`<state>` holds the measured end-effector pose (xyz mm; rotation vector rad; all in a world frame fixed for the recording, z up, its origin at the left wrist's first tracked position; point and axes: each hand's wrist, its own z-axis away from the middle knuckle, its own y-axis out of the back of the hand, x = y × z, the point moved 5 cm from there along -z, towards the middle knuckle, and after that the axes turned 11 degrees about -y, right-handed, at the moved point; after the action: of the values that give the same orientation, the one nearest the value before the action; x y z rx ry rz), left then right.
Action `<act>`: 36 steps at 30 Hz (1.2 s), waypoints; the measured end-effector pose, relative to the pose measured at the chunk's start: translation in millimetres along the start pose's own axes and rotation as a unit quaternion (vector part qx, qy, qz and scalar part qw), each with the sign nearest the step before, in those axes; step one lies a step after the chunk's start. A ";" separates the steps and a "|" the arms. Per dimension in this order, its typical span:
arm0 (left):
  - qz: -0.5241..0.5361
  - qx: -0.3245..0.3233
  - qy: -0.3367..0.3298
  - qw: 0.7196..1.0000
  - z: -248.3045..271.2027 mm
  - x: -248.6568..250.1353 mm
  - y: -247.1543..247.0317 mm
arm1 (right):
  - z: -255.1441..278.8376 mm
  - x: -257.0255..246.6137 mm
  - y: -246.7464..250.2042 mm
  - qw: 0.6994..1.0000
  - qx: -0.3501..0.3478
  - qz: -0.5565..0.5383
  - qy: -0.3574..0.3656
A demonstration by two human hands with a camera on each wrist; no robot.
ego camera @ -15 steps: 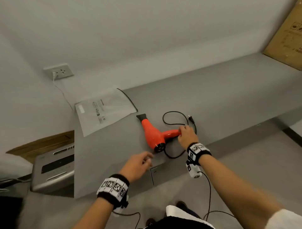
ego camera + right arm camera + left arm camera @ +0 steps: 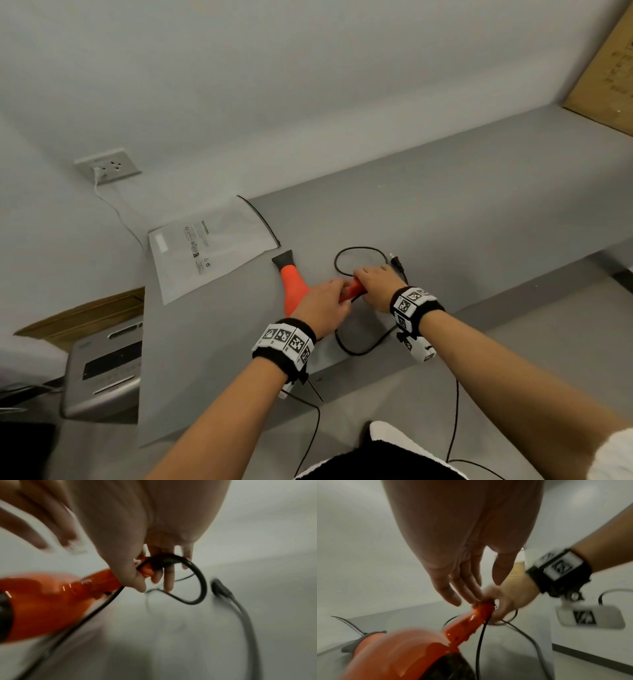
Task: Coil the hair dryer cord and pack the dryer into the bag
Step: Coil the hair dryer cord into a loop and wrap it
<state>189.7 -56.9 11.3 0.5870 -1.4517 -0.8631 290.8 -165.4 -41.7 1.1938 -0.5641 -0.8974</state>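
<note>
while tight around the dryer handle [image 2: 350, 293], right hand [image 2: 378, 286]

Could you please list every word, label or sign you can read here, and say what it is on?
"WARNING": on the bag, printed sideways.
Rest of the bag's print and symbols: too small to read.
Print on the cardboard box: blurred, unreadable.
Wristbands: square marker patterns, no words.

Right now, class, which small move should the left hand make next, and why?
Probably close the left hand on the handle: its fingers are open at it, the right hand holds the handle's end, and the cord lies loose, uncoiled.
</note>
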 end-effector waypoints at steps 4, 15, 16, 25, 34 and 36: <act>-0.014 0.019 0.050 0.998 -17.5 -5.8 2.9 | 8.7 -22.5 37.6 0.990 0.071 0.067 0.098; 0.087 0.101 0.055 0.990 -6.6 -24.3 38.6 | 15.1 -12.3 114.1 0.981 0.087 -0.112 0.131; 0.107 0.112 0.054 0.986 -3.2 -25.1 43.6 | 12.0 -7.5 118.7 0.980 0.089 -0.126 0.124; 0.283 0.166 0.022 0.944 18.4 -19.3 82.3 | -29.8 36.7 135.0 0.978 0.135 -0.160 0.025; 0.408 0.219 0.026 0.886 26.1 -23.9 102.1 | -40.5 66.2 107.0 0.979 -0.093 -0.056 -0.171; 0.411 0.221 0.023 0.884 28.7 -25.1 103.7 | -31.9 56.5 108.9 0.975 -0.162 -0.023 -0.152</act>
<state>178.8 28.3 80.8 0.2552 -1.6553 0.1583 378.5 -184.0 48.0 0.7824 -0.6083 -1.1740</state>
